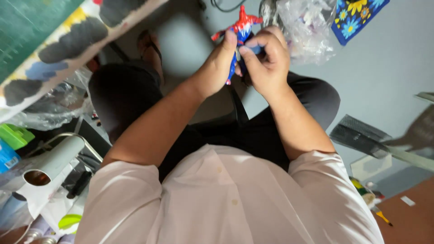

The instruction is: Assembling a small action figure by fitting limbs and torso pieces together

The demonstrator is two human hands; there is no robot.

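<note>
1. Open room: I see a pale grey floor (398,72) stretching bare to the right of the hands and down toward a ribbed black panel (357,133) lying at the right.
2. Upper edge: a crumpled clear plastic bag (305,27) sits just beside the right hand, near a blue cloth with yellow flowers (357,13) in the top corner.
3. Left edge: a slanted board painted with grey and yellow patches (68,40) closes off the upper left; below it lies clutter, including a white tube-shaped lamp head (54,162) and a green plastic block (13,135).
4. Below the hands: dark trousers over both knees (312,97), and a white shirt (226,199) filling the bottom of the view.
5. Object: a small red and blue plastic action figure (242,25) is held above the lap, between the knees, its head pointing away from me and its legs hanging down between the two hands.
6. Left hand (217,65): I read it as closed around the figure's body from the left, thumb pressed up along the torso.
7. Right hand (266,58): curled tight, thumb and forefinger pinching a blue part of the figure at its right side; the fingers touch those of the other hand.
</note>
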